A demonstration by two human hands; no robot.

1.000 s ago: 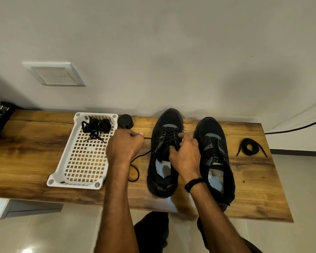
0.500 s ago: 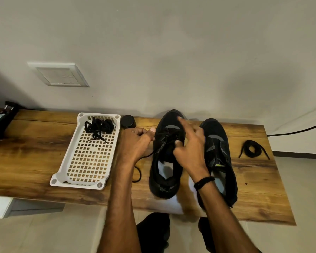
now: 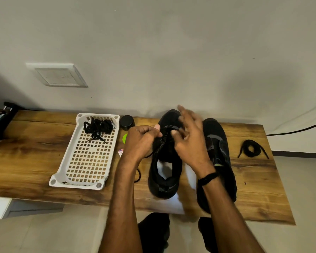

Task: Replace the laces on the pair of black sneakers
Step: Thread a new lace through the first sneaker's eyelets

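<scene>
Two black sneakers stand side by side on the wooden table (image 3: pixel 35 157), toes toward the wall. My left hand (image 3: pixel 141 141) is at the left sneaker (image 3: pixel 165 172), its fingers curled round a black lace (image 3: pixel 138 177) whose loose end trails down onto the table. My right hand (image 3: pixel 190 137) hovers over the same shoe's eyelets, thumb and a finger at the lace, the other fingers spread and blurred. The right sneaker (image 3: pixel 220 150) lies untouched beside it. A coiled black lace (image 3: pixel 251 150) rests at the table's right end.
A white perforated tray (image 3: pixel 86 163) holding a bundle of black laces (image 3: pixel 98 127) sits left of my hands. A small black round jar (image 3: pixel 126 122) stands behind it, with a green object (image 3: pixel 124 138) and a small packet (image 3: pixel 120 152) nearby. A dark object (image 3: pixel 0 123) lies at the far left.
My left hand moved right, from beside the shoe up to its laces. My right hand lifted off the eyelets and opened its fingers over the toe.
</scene>
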